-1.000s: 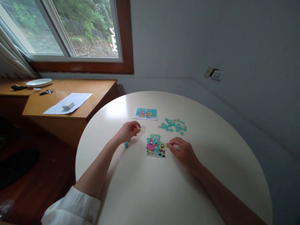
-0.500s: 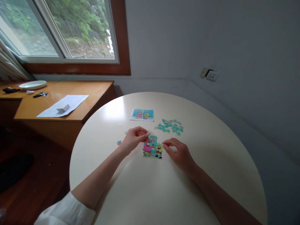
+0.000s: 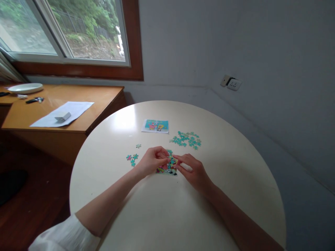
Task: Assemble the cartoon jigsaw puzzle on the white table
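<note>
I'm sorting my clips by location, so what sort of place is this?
Likely a room in a home, though a small office is possible: a round table with puzzle pieces, a wooden desk, and a curtain by the window.

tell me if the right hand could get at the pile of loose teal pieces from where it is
Probably yes: the pile lies a little beyond the right hand, and nothing visible stands between them, though that hand is at the partly built puzzle.
</note>
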The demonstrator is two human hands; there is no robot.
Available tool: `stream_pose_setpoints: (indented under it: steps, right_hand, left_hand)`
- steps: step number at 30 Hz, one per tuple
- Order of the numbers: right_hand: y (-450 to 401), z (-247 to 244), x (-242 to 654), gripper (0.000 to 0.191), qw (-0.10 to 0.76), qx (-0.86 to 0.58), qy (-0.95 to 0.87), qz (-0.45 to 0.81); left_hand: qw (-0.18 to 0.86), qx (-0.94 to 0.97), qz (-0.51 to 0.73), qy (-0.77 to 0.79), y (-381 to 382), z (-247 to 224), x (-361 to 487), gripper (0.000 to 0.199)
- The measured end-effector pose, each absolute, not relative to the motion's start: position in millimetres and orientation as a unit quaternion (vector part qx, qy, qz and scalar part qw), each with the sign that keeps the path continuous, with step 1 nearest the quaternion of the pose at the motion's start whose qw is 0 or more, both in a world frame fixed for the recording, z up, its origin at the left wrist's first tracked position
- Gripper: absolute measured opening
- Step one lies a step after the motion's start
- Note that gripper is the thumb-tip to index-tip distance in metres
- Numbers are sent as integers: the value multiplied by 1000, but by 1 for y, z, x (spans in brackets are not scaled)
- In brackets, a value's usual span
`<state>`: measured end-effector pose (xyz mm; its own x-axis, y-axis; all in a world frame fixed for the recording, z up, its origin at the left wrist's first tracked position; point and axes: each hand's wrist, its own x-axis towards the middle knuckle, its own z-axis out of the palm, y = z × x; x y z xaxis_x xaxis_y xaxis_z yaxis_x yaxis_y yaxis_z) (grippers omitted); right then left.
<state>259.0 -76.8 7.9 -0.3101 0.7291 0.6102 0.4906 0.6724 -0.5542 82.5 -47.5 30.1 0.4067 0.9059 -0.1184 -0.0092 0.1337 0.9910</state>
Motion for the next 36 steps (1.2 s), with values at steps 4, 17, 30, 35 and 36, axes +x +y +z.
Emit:
stream_pose_setpoints:
  steps: [4, 17, 30, 35, 36]
  right_hand:
    - [-76, 6, 259, 27, 446, -381, -797, 139]
    - [-75, 8, 260, 26, 441, -386, -798, 139]
    - [-67, 10, 274, 15, 424, -450, -779, 105]
    - [-64, 10, 278, 13, 408, -473, -776, 89]
    - [-65, 9, 278, 13, 406, -473, -777, 88]
  left_hand:
    - [620, 574, 358, 399, -48, 27, 83, 31]
    - [617, 585, 355, 389, -48, 23, 84, 31]
    - [473, 664, 395, 423, -49, 27, 82, 12]
    - [272, 828, 299, 388, -53, 19, 80, 25]
    - [250, 849, 271, 379, -53, 17, 80, 32]
